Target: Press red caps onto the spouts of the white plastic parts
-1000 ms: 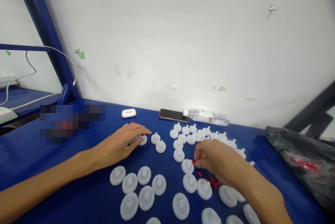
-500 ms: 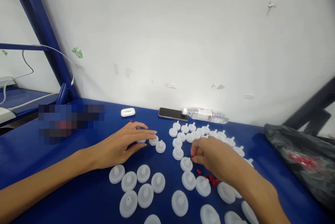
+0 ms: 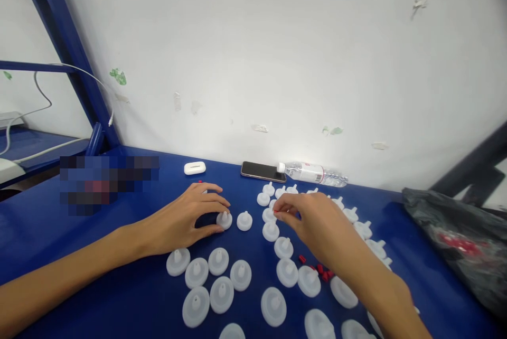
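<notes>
Translucent white plastic discs, each with a short nozzle upright in its middle, are spread over the blue table. My left hand (image 3: 194,217) has its thumb and fingers closed about the rim of one white disc (image 3: 224,221), which rests on the tabletop. Just right of it sits another white disc (image 3: 244,221) by itself. Between thumb and forefinger, my right hand (image 3: 303,215) pinches a small red cap (image 3: 276,213), held over the right-hand group of discs. Several loose red caps (image 3: 325,274) lie below my right wrist, partly among the discs.
Along the wall lie a white earbud case (image 3: 195,168), a phone (image 3: 263,171) and a plastic bottle (image 3: 309,172) on its side. A black plastic bag (image 3: 447,228) with red contents stands at the right. The blue table (image 3: 130,297) meets a rack frame at left.
My right hand has moved up and left from near the loose caps, and a red cap now shows in its fingertips. My left fingers have closed on a disc and drawn it slightly nearer.
</notes>
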The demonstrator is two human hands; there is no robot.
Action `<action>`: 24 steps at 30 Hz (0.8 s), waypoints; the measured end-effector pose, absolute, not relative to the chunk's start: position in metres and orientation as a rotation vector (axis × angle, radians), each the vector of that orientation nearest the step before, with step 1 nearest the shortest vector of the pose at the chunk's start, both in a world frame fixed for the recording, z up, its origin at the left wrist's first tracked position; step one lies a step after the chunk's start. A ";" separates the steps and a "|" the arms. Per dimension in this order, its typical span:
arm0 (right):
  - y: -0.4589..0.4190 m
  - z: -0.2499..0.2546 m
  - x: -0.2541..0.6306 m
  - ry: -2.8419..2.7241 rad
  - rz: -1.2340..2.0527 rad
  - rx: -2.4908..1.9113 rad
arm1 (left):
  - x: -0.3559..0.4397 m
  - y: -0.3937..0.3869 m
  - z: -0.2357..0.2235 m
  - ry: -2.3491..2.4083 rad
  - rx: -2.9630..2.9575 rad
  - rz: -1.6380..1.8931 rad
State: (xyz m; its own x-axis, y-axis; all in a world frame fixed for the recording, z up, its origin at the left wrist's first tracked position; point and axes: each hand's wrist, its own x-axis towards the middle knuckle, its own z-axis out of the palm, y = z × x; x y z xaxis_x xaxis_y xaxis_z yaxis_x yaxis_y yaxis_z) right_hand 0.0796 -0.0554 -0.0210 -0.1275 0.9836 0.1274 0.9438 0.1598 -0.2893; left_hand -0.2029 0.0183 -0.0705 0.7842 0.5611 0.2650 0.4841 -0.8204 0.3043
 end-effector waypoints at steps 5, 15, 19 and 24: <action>-0.055 -0.025 0.070 -2.269 0.041 -1.464 | -0.201 0.010 -0.063 0.825 2.779 0.646; -0.061 -0.029 0.049 -2.138 0.177 -1.174 | -0.197 0.004 -0.060 0.652 2.893 0.795; -0.062 -0.034 0.041 -2.116 0.235 -1.124 | -0.197 0.005 -0.061 0.666 2.902 0.780; -0.061 -0.041 0.035 -2.144 0.215 -1.037 | -0.198 0.004 -0.061 0.663 2.886 0.735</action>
